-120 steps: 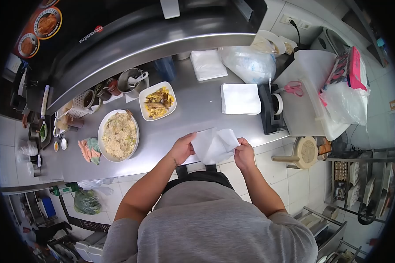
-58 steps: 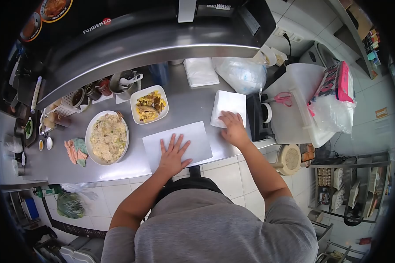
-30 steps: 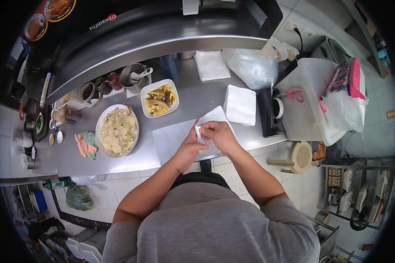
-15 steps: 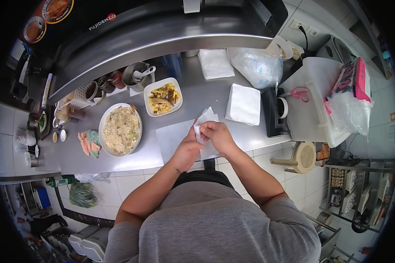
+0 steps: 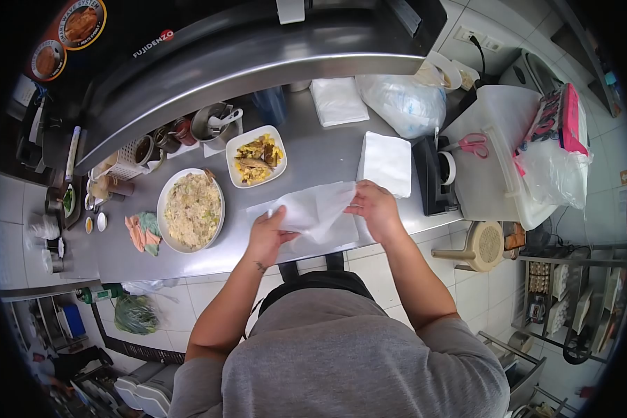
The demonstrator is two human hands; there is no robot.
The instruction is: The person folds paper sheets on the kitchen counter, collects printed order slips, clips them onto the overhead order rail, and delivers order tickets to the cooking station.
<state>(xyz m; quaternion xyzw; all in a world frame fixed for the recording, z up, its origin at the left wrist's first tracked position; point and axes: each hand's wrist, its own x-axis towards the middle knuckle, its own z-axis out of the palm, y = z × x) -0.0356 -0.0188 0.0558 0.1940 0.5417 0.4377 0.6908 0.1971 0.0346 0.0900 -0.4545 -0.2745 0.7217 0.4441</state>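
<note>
Grey short-sleeved shirt, black bottoms

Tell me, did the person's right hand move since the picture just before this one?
Yes: the right hand moved rightward, ending up closer to the black tape dispenser.

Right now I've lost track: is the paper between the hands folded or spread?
Spread, though not flat: the paper stretches from the left hand to the right hand, its face wide and creased.

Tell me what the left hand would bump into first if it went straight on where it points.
Most likely the white paper right at the left hand; past it lies the metal counter, though depth is hard to judge.
</note>
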